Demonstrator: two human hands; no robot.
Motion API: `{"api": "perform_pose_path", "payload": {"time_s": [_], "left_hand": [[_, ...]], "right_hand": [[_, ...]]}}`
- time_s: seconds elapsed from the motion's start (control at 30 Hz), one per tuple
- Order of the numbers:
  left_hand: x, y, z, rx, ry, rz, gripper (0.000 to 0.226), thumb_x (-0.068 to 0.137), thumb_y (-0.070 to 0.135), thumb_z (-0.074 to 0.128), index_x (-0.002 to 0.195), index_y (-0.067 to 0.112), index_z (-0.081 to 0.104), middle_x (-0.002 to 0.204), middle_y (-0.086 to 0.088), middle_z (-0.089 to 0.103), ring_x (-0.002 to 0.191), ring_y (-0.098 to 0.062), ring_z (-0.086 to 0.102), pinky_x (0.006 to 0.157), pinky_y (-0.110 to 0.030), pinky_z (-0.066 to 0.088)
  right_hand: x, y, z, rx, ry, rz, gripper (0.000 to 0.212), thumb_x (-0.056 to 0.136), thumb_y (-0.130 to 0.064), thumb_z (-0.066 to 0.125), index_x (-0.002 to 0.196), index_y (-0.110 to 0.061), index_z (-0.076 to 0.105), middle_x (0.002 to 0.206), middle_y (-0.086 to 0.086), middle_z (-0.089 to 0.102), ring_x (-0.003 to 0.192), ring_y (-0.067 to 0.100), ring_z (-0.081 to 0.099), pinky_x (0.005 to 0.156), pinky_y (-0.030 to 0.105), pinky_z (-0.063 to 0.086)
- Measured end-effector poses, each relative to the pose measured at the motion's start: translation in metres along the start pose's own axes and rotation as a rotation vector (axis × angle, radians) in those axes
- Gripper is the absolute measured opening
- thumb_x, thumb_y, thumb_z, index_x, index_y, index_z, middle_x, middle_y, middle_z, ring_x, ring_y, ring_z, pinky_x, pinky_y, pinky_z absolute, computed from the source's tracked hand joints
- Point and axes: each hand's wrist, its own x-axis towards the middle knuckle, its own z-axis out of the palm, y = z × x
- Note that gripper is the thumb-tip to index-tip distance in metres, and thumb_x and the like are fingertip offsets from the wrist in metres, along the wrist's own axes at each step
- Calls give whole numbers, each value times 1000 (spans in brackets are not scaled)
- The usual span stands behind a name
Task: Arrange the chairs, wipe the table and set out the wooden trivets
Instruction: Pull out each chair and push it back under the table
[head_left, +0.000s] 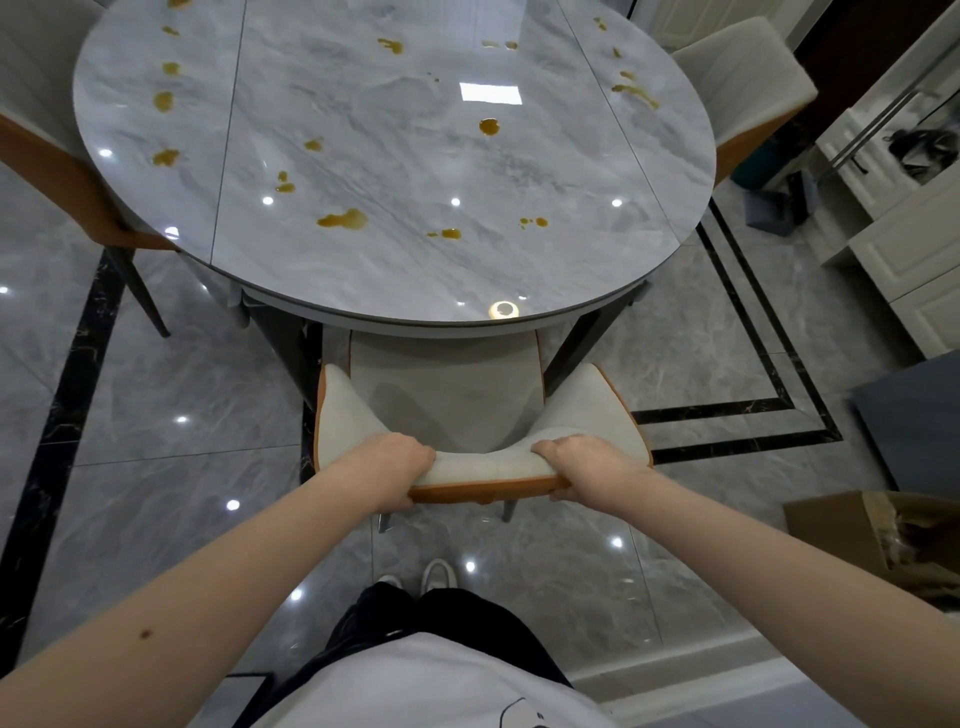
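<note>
A grey-cushioned chair (447, 395) with an orange shell stands at the near edge of the round grey marble table (415, 291), its seat partly under the tabletop. My left hand (395, 470) grips the top of its backrest on the left, and my right hand (582, 467) grips it on the right. Several amber-brown spill stains (345, 219) dot the tabletop. A second chair (57, 171) sits at the table's left and a third chair (748, 88) at its far right. No trivets or cloth are in view.
An open cardboard box (883, 535) stands on the glossy tiled floor at the right, beside a dark furniture corner (919, 415). White cabinets (904, 249) line the right wall, with a small dark bin (774, 208) near them. My shoes (436, 574) are just behind the chair.
</note>
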Motion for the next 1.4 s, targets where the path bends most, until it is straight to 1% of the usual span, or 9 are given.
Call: {"api": "perform_pose_path", "payload": {"time_s": [0.17,0.4,0.57,0.87,1.07,1.17,1.3,1.33,1.4], "left_hand": [[1,-2,-4,-17,-54,14,58,77,41,69,127,20,47,117,-2,59,104,-22,59,89,-34,50],[0,1,-7,34,-69,31,45,86,32,57,127,16,48,117,-5,60,106,-24,59,92,-36,49],[-2,1,-8,77,-68,45,38,87,28,56,123,14,50,118,-7,60,108,-25,58,94,-35,47],[-7,7,-6,94,-76,58,39,87,27,56,123,13,50,120,-8,59,110,-26,56,95,-36,45],[-6,5,-6,28,-62,47,43,84,30,59,123,16,50,118,-6,60,107,-24,58,93,-36,48],[-7,5,-8,-13,-72,36,48,80,31,63,124,17,50,118,-5,59,107,-24,58,92,-36,49],[-9,10,-18,-52,-157,24,52,78,35,69,122,16,49,118,-4,59,105,-24,58,90,-35,49],[-9,11,-24,-84,-174,34,54,78,36,69,124,17,49,119,-3,58,106,-23,58,90,-35,49],[-5,17,-40,-176,-174,82,60,80,38,68,133,21,45,127,0,53,113,-21,53,94,-35,46]], "right_hand": [[-2,1,-6,-62,19,-33,56,84,-34,67,133,-21,43,130,3,56,119,22,53,101,35,44],[-1,-1,-5,-41,-22,-10,55,89,-27,63,137,-21,38,133,5,54,122,24,51,103,40,43],[0,-4,-4,-45,-35,8,55,90,-24,61,139,-21,37,133,6,54,123,25,51,105,40,41],[-5,-1,2,-24,9,-23,50,89,-24,63,135,-21,43,131,4,56,122,23,51,104,36,41],[-7,-1,3,-17,15,0,51,89,-25,63,136,-22,42,132,4,55,122,23,51,104,36,41],[-7,0,2,-27,28,-8,54,87,-28,66,135,-22,42,132,3,55,122,22,51,103,35,41],[-7,1,-1,-25,10,-16,58,84,-32,68,135,-22,42,132,2,54,122,22,50,103,36,42],[-9,2,-3,-11,6,-23,58,84,-33,68,136,-22,42,132,2,54,122,22,51,103,36,42],[-15,9,-10,20,-11,-41,62,84,-36,67,138,-23,40,133,1,54,121,21,51,100,34,43]]}}
